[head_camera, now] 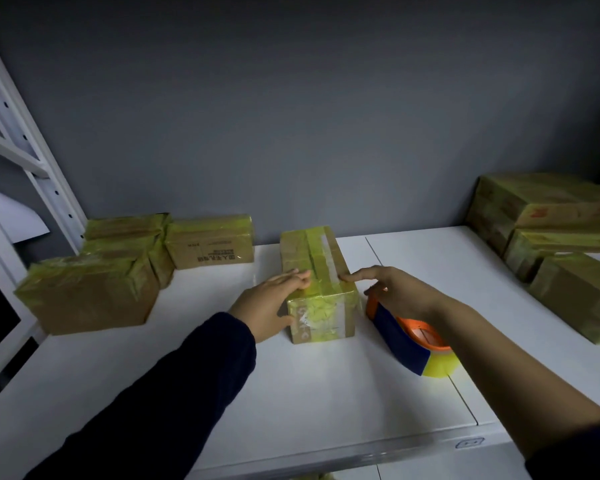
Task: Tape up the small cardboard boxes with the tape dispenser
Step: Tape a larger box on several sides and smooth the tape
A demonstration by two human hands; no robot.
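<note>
At the centre of the counter [326, 393], locate the small cardboard box [317, 271]: long axis pointing away from the body, near end between the hands. Note left hand [271, 303] flat, fingers straight, on its top. Note right hand [399, 292] over the tape dispenser [409, 344] just right of the box, forefinger touching the top edge; grip on dispenser not confirmable. Run tape along that axis

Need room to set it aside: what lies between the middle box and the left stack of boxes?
Head view: bare table, except the left hand resting on the middle box.
</note>
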